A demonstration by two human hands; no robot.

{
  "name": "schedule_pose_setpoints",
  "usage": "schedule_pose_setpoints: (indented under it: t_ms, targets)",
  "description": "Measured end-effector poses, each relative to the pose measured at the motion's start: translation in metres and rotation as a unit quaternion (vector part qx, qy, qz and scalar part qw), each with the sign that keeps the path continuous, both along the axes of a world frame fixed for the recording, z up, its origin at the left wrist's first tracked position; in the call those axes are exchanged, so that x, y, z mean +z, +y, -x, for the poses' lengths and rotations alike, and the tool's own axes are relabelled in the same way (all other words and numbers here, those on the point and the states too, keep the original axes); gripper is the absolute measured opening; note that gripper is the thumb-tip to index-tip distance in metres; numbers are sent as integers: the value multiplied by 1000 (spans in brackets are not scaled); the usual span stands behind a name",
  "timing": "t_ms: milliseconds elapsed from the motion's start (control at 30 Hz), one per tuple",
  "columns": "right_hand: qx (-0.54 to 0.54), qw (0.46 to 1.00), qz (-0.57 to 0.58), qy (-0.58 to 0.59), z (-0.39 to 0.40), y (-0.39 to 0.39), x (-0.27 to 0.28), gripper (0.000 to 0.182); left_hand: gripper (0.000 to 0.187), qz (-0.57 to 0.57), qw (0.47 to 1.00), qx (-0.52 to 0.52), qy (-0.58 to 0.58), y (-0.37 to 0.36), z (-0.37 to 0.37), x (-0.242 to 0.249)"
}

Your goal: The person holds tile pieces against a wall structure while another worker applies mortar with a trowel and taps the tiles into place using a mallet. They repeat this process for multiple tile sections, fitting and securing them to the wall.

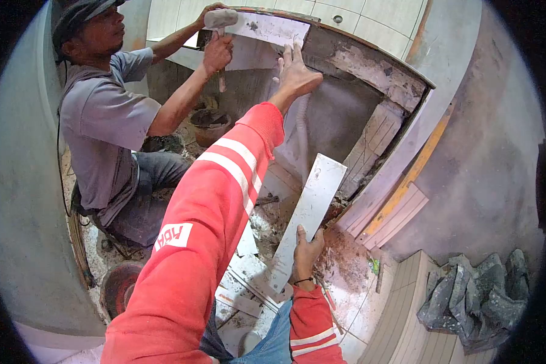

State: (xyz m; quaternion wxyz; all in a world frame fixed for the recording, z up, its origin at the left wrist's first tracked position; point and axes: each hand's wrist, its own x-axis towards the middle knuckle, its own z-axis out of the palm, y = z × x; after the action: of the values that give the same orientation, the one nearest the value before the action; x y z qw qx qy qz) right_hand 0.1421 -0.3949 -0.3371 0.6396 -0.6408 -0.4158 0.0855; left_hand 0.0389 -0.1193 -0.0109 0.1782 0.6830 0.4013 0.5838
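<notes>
My left hand (296, 76) reaches up to the counter's front, its fingers stretched out against the end of a white tile strip (264, 27) on the front edge. Lower down, my right hand (307, 252) grips another white tile strip (309, 209), thumb on its face, and the strip leans upward at a slant. To the left, a co-worker (109, 115) sits low and holds a mallet (221, 18) with a pale head close to the fixed strip. The co-worker's other hand rests near the counter's top edge.
Loose white tile pieces (246, 297) lie by my legs. A bucket (118, 288) stands at the lower left and another container (210, 126) under the counter. A yellow wooden strip (406, 173) leans on the right. A dusty dark sheet (476, 303) lies on the step (400, 303).
</notes>
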Motion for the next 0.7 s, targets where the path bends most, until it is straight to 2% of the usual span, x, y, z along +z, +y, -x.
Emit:
schedule_pose_setpoints:
  t_ms: [433,700]
  targets:
    - [2,1000,-4,-3,3,-2,5,28,117,-23,1000,6,9,2,0,-1]
    - [27,999,-20,12,2,0,4,29,116,7,1000,6,14,-8,3,3]
